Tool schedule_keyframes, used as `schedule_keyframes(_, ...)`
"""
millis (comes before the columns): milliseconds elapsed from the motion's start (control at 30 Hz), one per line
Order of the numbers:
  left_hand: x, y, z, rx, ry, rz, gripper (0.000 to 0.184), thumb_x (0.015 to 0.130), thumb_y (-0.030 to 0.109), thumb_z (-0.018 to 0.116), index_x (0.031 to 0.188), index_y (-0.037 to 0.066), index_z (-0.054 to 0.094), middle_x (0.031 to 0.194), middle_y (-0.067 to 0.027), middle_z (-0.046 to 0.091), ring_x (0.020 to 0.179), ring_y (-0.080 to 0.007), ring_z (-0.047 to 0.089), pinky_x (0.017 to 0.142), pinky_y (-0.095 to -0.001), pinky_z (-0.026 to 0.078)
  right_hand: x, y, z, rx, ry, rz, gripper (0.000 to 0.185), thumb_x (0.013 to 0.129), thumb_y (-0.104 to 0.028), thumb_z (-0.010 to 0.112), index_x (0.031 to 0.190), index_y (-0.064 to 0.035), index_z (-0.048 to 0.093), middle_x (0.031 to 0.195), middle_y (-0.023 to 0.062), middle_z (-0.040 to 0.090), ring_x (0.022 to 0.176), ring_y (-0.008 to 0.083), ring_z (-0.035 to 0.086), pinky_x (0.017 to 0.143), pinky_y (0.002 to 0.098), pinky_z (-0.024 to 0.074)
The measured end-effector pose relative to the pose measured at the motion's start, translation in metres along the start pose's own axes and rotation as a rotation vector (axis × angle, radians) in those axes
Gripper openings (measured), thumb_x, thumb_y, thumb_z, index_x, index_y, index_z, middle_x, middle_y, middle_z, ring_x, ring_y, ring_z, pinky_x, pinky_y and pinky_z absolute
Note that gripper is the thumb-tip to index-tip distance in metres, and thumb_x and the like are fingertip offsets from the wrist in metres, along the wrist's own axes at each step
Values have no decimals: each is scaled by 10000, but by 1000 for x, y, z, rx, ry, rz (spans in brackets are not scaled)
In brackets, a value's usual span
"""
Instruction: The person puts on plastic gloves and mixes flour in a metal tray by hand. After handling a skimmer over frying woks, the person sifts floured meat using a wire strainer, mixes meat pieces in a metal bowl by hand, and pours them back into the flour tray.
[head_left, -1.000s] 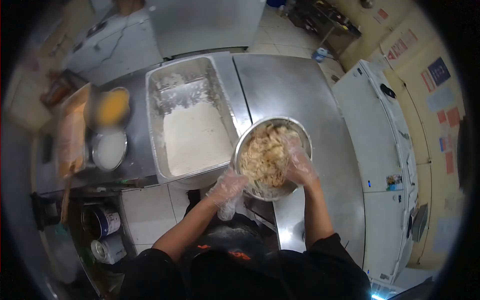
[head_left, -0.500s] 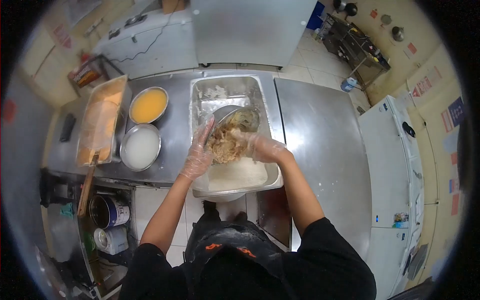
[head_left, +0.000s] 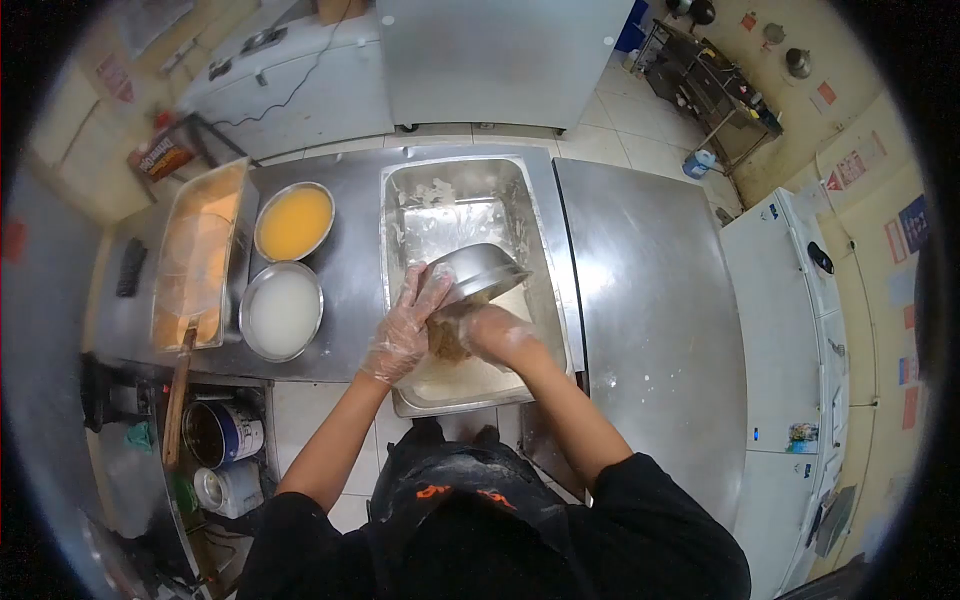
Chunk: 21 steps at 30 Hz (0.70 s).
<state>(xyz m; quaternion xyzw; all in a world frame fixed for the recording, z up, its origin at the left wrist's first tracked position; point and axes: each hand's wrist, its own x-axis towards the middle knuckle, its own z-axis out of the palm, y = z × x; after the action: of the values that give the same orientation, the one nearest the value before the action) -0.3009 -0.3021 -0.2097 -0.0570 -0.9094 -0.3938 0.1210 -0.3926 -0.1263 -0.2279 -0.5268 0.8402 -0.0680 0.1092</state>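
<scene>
A steel bowl (head_left: pixel 475 268) is tipped steeply over a deep metal pan (head_left: pixel 405 402) with white powder in its near part. My left hand (head_left: pixel 403 335), in a clear plastic glove, grips the bowl's left side. At the bowl's lowered mouth is my right hand (head_left: pixel 495 335), also gloved, its fingers hidden in and behind the food. A light brown shredded mixture (head_left: pixel 448 340) shows between my hands, just above the powder. How much of it is still inside the bowl cannot be seen.
To the left stand a bowl of yellow liquid (head_left: pixel 294 222), a bowl of white liquid (head_left: pixel 281 312) and a tray of orange crumbs (head_left: pixel 160 290) with a wooden-handled strainer (head_left: pixel 178 400). A steel table (head_left: pixel 660 300) adjoins on the right. Tins sit on a low shelf.
The bowl has moved from above the right table edge to over the pan and tipped over, its underside now facing up and away. Both hands moved left with it.
</scene>
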Motion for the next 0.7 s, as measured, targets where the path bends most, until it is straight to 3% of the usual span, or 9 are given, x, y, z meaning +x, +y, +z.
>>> schedule_keyframes(67,1,6,-5,-4,10,-9,801,751,-115,447,1450,273,393,1518,-253,235,1326,-476,362,1022,-476,429,-19,10,-16,-82,-151,77,248,854,-140,476,967,12,636,961,208,675,870,306,649,782,408,521)
schedule_keyframes(133,2,15,-10,-9,25,-15,812,744,-118,453,1449,280,395,1518,-248,240,1326,-471,366,1009,-474,442,-29,30,11,-233,111,160,287,852,-149,480,1000,41,636,986,219,673,913,314,654,803,397,514)
schedule_keyframes(233,4,20,-11,19,5,-13,843,723,-133,463,1445,298,398,1520,-236,244,1325,-463,374,991,-468,462,-11,44,23,62,250,240,317,860,-159,481,1043,50,634,1024,228,668,945,321,655,812,404,516)
schedule_keyframes(300,2,17,-6,92,-41,77,873,707,-147,463,1446,311,394,1526,-228,237,1325,-455,384,990,-459,466,16,48,62,-72,278,241,328,865,-174,488,1051,53,634,1059,240,660,984,326,645,861,412,506)
schedule_keyframes(400,0,7,-1,60,43,130,889,702,-147,462,1451,325,384,1530,-225,233,1323,-460,387,992,-453,467,19,10,14,78,-208,207,390,867,-167,492,1177,45,596,1126,249,639,1028,338,635,928,438,481)
schedule_keyframes(433,-3,6,-1,63,41,131,889,702,-147,462,1451,325,384,1530,-225,233,1323,-460,387,992,-453,467,13,6,16,81,-206,207,390,867,-167,492,1177,45,596,1126,249,639,1028,338,635,928,438,481)
schedule_keyframes(500,-9,3,0,70,143,112,894,705,-149,461,1460,321,371,1528,-236,229,1323,-463,387,1002,-436,462,-8,2,18,355,174,143,322,870,-147,453,1038,64,629,910,236,679,844,354,669,778,434,517)
schedule_keyframes(600,-18,-4,3,-70,259,114,895,710,-157,454,1477,293,350,1520,-245,239,1341,-479,351,1030,-437,435,-36,2,-21,123,-11,72,284,869,-151,445,983,29,632,834,236,668,791,364,658,727,446,513)
schedule_keyframes(700,-24,1,4,-103,381,129,895,713,-167,448,1491,259,329,1519,-250,234,1361,-490,310,1062,-451,399,-42,12,8,91,20,94,231,853,-131,457,944,-5,629,786,227,657,742,373,644,687,448,507)
